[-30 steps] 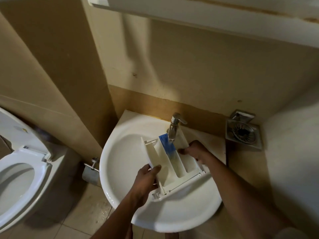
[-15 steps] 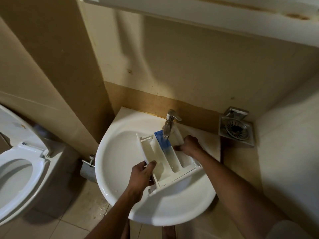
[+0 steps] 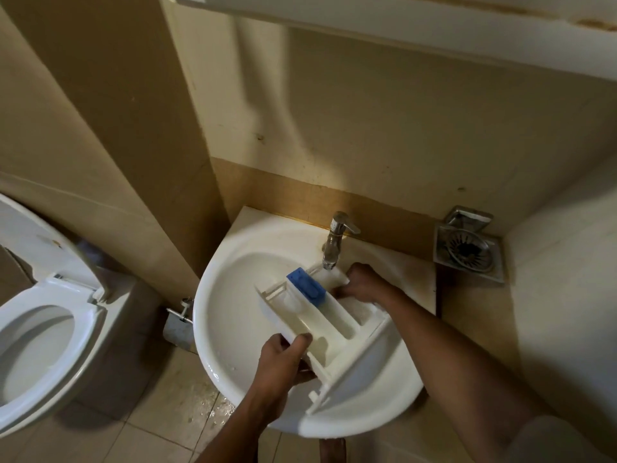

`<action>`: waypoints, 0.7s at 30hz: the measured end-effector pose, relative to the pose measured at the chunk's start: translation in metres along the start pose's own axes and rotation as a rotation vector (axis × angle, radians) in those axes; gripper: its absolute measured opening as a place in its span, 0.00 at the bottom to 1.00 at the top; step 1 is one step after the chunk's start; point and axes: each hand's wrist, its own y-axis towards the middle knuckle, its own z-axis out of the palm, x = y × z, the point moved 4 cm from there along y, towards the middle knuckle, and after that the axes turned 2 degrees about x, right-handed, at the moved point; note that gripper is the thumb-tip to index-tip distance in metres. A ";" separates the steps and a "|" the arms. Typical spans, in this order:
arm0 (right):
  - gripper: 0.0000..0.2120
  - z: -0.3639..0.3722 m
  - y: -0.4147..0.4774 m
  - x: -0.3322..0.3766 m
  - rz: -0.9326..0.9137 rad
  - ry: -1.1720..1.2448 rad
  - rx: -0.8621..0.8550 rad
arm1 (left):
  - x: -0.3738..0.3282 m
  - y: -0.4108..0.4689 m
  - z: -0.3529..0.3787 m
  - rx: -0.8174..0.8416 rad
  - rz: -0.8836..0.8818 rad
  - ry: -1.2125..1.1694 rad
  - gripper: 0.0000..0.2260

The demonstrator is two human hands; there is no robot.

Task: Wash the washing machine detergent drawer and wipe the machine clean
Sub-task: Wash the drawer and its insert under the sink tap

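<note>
1. your left hand (image 3: 283, 362) clamps the near left wall of the detergent drawer (image 3: 320, 325), thumb on top.
2. the drawer lies over the sink (image 3: 213, 295), long axis running near to far, blue insert (image 3: 307, 286) at the far end by the tap (image 3: 334, 242).
3. your right hand (image 3: 362, 284) curls on its far right edge, nearer the tap.

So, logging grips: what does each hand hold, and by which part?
The detergent drawer: the left hand grips its left wall near the front panel; the right hand grips its rear right corner.
</note>
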 end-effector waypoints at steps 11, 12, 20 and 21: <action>0.24 -0.043 -0.006 0.018 0.088 -0.344 -0.356 | -0.016 0.027 0.018 -0.024 -0.001 -0.206 0.15; 0.22 -0.039 -0.007 0.015 0.078 -0.357 -0.304 | -0.015 0.028 0.017 -0.038 -0.005 -0.211 0.16; 0.14 -0.026 0.000 0.031 -0.071 -0.272 -0.288 | -0.015 0.037 -0.006 -0.098 -0.028 -0.253 0.13; 0.16 -0.026 0.003 0.035 -0.085 -0.230 -0.278 | -0.015 0.037 -0.011 -0.103 -0.032 -0.273 0.14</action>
